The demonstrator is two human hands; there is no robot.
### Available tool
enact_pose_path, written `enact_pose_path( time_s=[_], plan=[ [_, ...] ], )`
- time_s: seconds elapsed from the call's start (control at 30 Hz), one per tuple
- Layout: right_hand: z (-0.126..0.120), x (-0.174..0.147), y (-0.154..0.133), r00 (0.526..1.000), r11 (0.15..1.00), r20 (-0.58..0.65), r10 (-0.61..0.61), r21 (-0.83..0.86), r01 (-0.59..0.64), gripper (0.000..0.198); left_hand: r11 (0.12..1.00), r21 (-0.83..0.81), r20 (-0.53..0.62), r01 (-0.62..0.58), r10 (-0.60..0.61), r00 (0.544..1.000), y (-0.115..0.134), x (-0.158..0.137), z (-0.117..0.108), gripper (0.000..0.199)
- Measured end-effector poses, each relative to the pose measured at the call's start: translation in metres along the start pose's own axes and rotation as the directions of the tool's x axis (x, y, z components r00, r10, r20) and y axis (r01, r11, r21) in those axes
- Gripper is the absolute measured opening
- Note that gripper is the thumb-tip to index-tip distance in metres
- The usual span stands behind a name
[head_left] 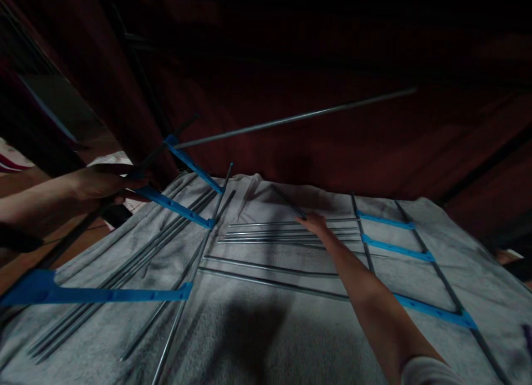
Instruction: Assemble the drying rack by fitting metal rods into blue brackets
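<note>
My left hand (97, 183) is closed around the outer dark tube of a raised ladder-like frame, beside a blue plastic crosspiece (174, 208). Two other blue crosspieces of this frame show, an upper one (195, 166) and a lower one (120, 295). From the upper one a long metal tube (291, 119) juts out to the right, in the air. In the middle, my right hand (315, 223) is closed on a short-looking visible length of metal tube (288, 200), which points up and left. Below that hand lie several loose metal tubes (270, 282).
A second frame with blue crosspieces (398, 247) lies at the right. More metal tubes (133, 268) lie side by side at the left. All rest on a pale, fuzzy blanket (316, 340). A dark red curtain-like cloth (282, 86) hangs behind.
</note>
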State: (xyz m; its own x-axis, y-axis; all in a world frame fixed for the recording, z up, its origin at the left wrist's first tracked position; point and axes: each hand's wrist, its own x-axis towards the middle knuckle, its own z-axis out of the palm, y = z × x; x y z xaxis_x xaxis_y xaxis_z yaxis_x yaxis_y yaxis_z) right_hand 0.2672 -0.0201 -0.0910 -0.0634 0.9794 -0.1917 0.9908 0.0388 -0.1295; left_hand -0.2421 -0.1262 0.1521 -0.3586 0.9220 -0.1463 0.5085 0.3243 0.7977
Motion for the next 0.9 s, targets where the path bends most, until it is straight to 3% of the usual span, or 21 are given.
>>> enact_pose_path(
  time_s=[0.1, 0.23, 0.43, 0.53, 0.63, 0.8, 0.9],
  plan=[
    [0.007, -0.021, -0.014, 0.992, 0.993, 0.036, -0.120, -0.007, 0.120, 0.069, 0.992, -0.110, 0.043, 0.065, -0.061, 0.997, 0.004, 0.001, -0.005, 0.062],
    [0.020, -0.064, -0.024, 0.950, 0.945, 0.034, -0.310, -0.100, 0.312, 0.059, 0.992, -0.100, -0.020, 0.073, -0.075, 0.997, 0.019, -0.008, -0.007, 0.065],
    [0.026, -0.124, -0.031, 0.893, 0.881, 0.060, -0.447, -0.146, 0.451, 0.035, 0.994, -0.087, -0.055, 0.062, -0.067, 0.996, 0.048, -0.043, -0.002, 0.066],
    [0.027, -0.146, -0.039, 0.883, 0.871, 0.077, -0.463, -0.145, 0.469, 0.035, 0.995, -0.085, -0.054, 0.046, -0.051, 0.997, 0.055, -0.055, -0.003, 0.072],
    [0.025, -0.157, -0.046, 0.903, 0.894, 0.090, -0.420, -0.131, 0.429, 0.043, 0.997, -0.078, -0.024, 0.026, -0.028, 0.999, 0.060, -0.062, -0.006, 0.075],
    [0.023, -0.171, -0.060, 0.921, 0.914, 0.088, -0.380, -0.115, 0.388, 0.039, 0.998, -0.059, 0.018, 0.010, -0.009, 1.000, 0.073, -0.073, -0.007, 0.053],
    [0.036, -0.202, -0.069, 0.906, 0.904, 0.103, -0.412, -0.082, 0.420, 0.041, 0.999, -0.049, 0.017, 0.007, -0.007, 1.000, 0.080, -0.075, -0.004, 0.036]
  ],
)
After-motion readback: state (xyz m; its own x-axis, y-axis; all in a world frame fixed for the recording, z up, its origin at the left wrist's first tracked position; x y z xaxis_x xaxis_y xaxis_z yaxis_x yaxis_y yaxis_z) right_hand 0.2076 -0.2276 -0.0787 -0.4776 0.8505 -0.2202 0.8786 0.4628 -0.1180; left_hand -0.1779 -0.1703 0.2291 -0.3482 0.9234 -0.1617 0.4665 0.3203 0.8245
